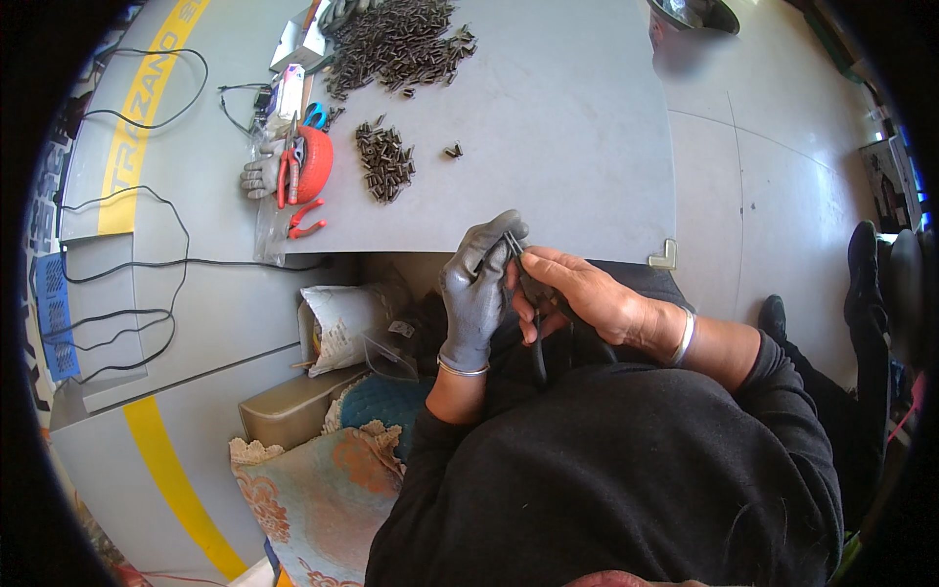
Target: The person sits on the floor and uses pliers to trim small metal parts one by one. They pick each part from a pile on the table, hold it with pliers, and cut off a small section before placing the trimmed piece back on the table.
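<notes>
My left hand (pixel 475 293), in a grey coated work glove, is raised just off the table's front edge with its fingers curled. Bare, my right hand (pixel 587 290) grips dark-handled pliers (pixel 540 295) whose thin jaws point up into the gloved fingertips. Whether a small part sits between those fingertips is hidden. Beyond the hands, a few small dark metal springs (pixel 454 150) lie apart on the grey table (pixel 557 147). To their left is a small heap of similar springs (pixel 385 163). A much larger spring pile (pixel 400 48) covers the table's far side.
Red-handled pliers (pixel 288 176) rest against a round red object (pixel 319 165) at the table's left, beside another red-handled tool (pixel 304 220). Blue-handled scissors (pixel 314 115) and a grey glove (pixel 258 176) lie nearby. Black cables (pixel 187 260) cross the left surface. A corner guard (pixel 662 254) covers the right corner.
</notes>
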`<state>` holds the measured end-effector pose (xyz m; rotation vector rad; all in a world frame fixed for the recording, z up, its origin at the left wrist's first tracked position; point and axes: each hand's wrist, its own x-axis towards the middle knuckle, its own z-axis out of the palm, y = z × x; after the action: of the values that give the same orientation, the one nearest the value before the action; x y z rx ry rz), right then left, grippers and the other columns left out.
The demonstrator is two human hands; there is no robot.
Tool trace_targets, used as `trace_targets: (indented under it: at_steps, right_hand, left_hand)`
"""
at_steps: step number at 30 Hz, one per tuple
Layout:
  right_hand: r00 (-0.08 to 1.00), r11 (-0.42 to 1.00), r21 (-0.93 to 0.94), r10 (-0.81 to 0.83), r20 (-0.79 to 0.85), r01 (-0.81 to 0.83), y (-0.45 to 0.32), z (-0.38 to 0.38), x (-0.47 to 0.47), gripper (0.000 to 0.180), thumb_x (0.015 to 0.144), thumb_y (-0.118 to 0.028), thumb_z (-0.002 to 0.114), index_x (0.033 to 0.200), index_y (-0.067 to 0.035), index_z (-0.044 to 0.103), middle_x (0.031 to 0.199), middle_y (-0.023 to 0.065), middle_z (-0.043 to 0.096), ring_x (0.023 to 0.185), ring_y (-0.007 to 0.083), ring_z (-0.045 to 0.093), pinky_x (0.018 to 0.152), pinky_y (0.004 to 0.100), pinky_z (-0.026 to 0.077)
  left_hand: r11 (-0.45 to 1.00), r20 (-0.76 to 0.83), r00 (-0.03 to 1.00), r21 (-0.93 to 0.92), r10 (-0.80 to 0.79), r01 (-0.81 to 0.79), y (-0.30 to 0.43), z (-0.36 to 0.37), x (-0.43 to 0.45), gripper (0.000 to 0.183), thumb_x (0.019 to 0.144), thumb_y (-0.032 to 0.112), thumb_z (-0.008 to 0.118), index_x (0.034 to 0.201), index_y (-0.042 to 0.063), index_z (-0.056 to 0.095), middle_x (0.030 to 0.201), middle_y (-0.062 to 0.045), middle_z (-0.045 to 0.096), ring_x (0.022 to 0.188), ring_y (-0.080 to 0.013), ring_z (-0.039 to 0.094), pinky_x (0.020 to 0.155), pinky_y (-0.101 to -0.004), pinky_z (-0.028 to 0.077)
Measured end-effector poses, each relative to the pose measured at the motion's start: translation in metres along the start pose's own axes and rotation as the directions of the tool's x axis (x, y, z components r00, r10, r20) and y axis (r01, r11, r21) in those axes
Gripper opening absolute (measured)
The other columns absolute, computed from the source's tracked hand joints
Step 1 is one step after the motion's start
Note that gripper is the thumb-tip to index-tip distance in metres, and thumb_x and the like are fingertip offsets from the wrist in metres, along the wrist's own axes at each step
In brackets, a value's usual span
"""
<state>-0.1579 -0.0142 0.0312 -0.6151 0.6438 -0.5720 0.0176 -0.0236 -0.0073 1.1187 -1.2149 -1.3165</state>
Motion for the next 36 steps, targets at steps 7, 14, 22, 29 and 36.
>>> trace_targets:
  at_steps: [7,14,22,29,36]
  right_hand:
    - [0.998,0.998,0.016,0.053,0.032,-0.054,0.000,-0.003,0.004,0.040,0.109,-0.042,0.030,0.109,-0.009,0.053,0.084,0.0063,0.060,0.074,0.0178,0.064,0.072,0.0334,0.058]
    - [0.995,0.995,0.006,0.101,0.024,-0.101,-0.001,-0.004,0.004,0.040,0.109,-0.042,0.029,0.110,-0.010,0.052,0.085,0.0068,0.062,0.075,0.0198,0.066,0.073,0.0340,0.058]
    - [0.985,0.984,0.061,0.170,-0.025,-0.169,-0.004,-0.005,0.011,0.039,0.109,-0.037,0.027,0.111,-0.007,0.052,0.086,0.0087,0.063,0.076,0.0225,0.068,0.070,0.0384,0.058]
    - [0.968,0.962,0.121,0.249,-0.033,-0.243,0.009,-0.010,0.015,0.043,0.109,-0.041,0.028,0.110,-0.005,0.052,0.087,0.0104,0.064,0.080,0.0244,0.070,0.072,0.0394,0.059]
    - [0.900,0.923,0.261,0.161,0.404,-0.283,0.019,-0.017,-0.022,0.045,0.106,-0.038,0.048,0.137,-0.006,0.047,0.126,0.0179,0.062,0.128,0.0281,0.055,0.112,0.0418,0.040]
  left_hand:
    - [0.975,0.008,0.987,0.158,0.160,-0.159,-0.006,-0.004,0.001,0.027,0.098,0.003,0.060,0.124,-0.002,0.065,0.112,-0.007,0.069,0.101,-0.0138,0.064,0.091,-0.0283,0.052]
    - [0.948,0.009,0.982,0.260,0.186,-0.182,-0.009,-0.004,-0.001,0.027,0.097,0.001,0.060,0.124,-0.001,0.065,0.111,-0.007,0.069,0.101,-0.0138,0.064,0.090,-0.0275,0.052]
    - [0.991,-0.064,0.989,0.006,-0.131,0.132,-0.010,-0.003,-0.005,0.030,0.097,0.001,0.060,0.127,0.000,0.064,0.110,-0.007,0.071,0.095,-0.0119,0.066,0.084,-0.0257,0.054]
    - [0.997,-0.041,0.998,0.043,-0.054,0.056,-0.027,-0.007,-0.009,0.033,0.098,0.006,0.063,0.130,-0.002,0.062,0.111,-0.010,0.071,0.096,-0.0136,0.066,0.084,-0.0272,0.055]
    - [0.987,0.011,1.000,-0.160,-0.014,0.016,-0.018,-0.006,-0.026,0.034,0.100,0.007,0.059,0.133,-0.002,0.059,0.112,-0.011,0.068,0.099,-0.0175,0.065,0.085,-0.0290,0.056]
